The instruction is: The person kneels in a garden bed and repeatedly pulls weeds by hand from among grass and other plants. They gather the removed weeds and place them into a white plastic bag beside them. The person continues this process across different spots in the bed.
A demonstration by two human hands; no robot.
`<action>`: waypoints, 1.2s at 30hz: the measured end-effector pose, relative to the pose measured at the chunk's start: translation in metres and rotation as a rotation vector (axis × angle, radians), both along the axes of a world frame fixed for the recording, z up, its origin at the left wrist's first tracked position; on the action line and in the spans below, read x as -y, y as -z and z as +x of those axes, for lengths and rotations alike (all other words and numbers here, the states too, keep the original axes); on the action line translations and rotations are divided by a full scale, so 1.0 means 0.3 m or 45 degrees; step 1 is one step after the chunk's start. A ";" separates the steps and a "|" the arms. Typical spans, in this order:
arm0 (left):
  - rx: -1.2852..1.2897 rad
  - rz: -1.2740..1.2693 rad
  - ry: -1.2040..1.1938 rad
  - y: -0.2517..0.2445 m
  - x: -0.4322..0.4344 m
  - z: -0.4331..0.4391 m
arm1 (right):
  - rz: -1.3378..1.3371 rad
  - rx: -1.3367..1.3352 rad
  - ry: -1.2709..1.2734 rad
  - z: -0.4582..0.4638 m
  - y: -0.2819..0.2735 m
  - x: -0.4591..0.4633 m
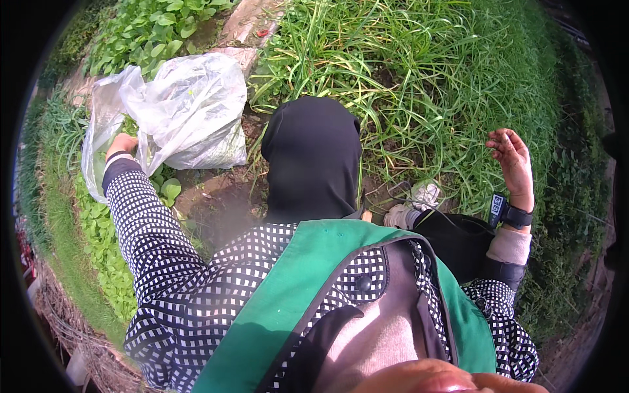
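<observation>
My left hand (120, 143) is inside the mouth of a translucent white plastic bag (196, 108), with its fingers hidden by the film. A few green leaves (129, 125) show just above that hand; whether it grips them cannot be seen. The bag is bulky and rests on the ground beside leafy plants. Over on the right, my right hand (512, 159) is raised above the long grass-like leaves (457, 113). Its fingers are loosely bent, soiled with dirt, and nothing shows between them.
My black-clad knee (314, 157) is in the middle, with a white shoe (423, 195) to its right. A thin cable (442, 215) runs near my right wrist device (497, 209). Broad-leaved plants (152, 29) grow behind the bag, beside a pale concrete edging (248, 24).
</observation>
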State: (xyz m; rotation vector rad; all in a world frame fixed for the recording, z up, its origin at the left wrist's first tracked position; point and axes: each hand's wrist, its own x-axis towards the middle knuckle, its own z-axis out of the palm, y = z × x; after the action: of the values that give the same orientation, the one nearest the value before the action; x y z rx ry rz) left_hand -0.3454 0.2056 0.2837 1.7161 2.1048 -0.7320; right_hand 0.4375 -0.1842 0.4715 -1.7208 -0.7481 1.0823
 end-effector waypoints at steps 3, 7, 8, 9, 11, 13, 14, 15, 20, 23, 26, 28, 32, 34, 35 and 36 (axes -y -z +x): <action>0.263 0.086 -0.331 -0.150 -0.025 0.002 | 0.011 0.072 0.076 0.005 -0.013 0.072; 0.212 0.448 -0.252 -0.427 -0.090 0.141 | 0.066 0.089 0.169 0.023 -0.029 0.176; 0.134 0.580 -0.091 -0.494 -0.110 0.215 | 0.065 0.131 0.233 0.036 -0.034 0.198; 0.090 0.741 0.088 -0.562 -0.117 0.291 | 0.095 0.143 0.265 0.036 -0.041 0.227; 0.073 1.062 0.478 -0.650 -0.134 0.513 | 0.181 0.106 0.316 0.051 -0.048 0.272; 0.313 1.096 0.594 -0.717 -0.138 0.781 | 0.262 0.114 0.411 0.062 -0.052 0.305; 0.435 1.086 0.728 -0.730 -0.133 0.920 | 0.293 0.112 0.423 0.059 -0.055 0.320; 0.639 1.014 0.713 -0.739 -0.120 1.061 | 0.283 0.119 0.419 0.062 -0.053 0.332; 0.969 0.592 1.055 -0.704 -0.042 1.605 | 0.266 0.158 0.513 0.043 -0.049 0.383; 1.523 0.242 1.306 -0.474 -0.055 1.869 | 0.191 0.214 0.586 0.028 -0.055 0.394; 1.082 0.134 1.676 -0.202 -0.075 2.052 | 0.081 0.258 0.672 0.016 -0.061 0.399; 1.137 -0.165 1.545 0.004 -0.047 2.124 | -0.067 0.357 0.684 0.001 -0.064 0.400; 0.998 -0.174 1.572 0.386 -0.029 2.238 | -0.237 0.382 0.733 -0.019 -0.058 0.391; -0.051 0.662 2.751 0.565 -0.063 2.274 | -0.359 0.403 0.750 -0.025 -0.048 0.387; 0.082 0.650 2.685 0.636 -0.076 2.299 | -0.363 0.365 0.683 -0.018 -0.038 0.389; 0.217 0.641 2.616 0.699 -0.081 2.334 | -0.478 0.374 0.729 -0.022 -0.035 0.384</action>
State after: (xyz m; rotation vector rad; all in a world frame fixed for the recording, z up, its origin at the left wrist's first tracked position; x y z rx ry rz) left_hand 0.3549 0.2300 0.0741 3.5346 -0.3897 -0.2501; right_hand 0.4308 -0.2994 0.4822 -2.2600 -0.1892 0.5988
